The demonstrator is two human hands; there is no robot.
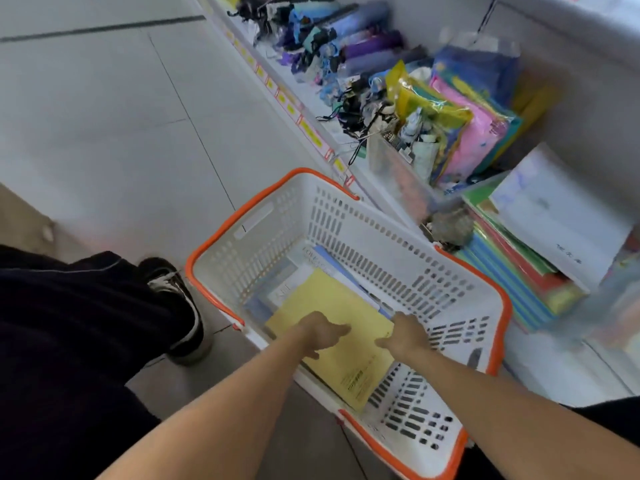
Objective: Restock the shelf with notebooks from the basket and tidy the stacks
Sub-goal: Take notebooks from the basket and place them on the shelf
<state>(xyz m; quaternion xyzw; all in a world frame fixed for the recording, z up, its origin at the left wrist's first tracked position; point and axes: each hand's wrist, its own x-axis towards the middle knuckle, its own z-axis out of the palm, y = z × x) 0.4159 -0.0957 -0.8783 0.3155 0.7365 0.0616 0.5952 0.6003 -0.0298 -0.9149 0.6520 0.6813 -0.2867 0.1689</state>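
Down in the lower middle of the frame, both hands reach into a white basket (346,244) with an orange rim that sits on the floor. The left hand (320,332) lies on a yellow notebook (341,327), fingers loosely bent over its cover; whether they actually clasp it I cannot tell. The right hand (403,336) touches the notebook's right edge, its grip hidden from this angle. Other notebooks (304,271), pale and blue, lie under the yellow one. At the right of the frame the shelf (554,365) carries a leaning stack of coloured notebooks (519,271). Further up it are bright plastic pouches (460,126) and folded umbrellas (356,43). A dark shoe (176,296) stands left of the basket.
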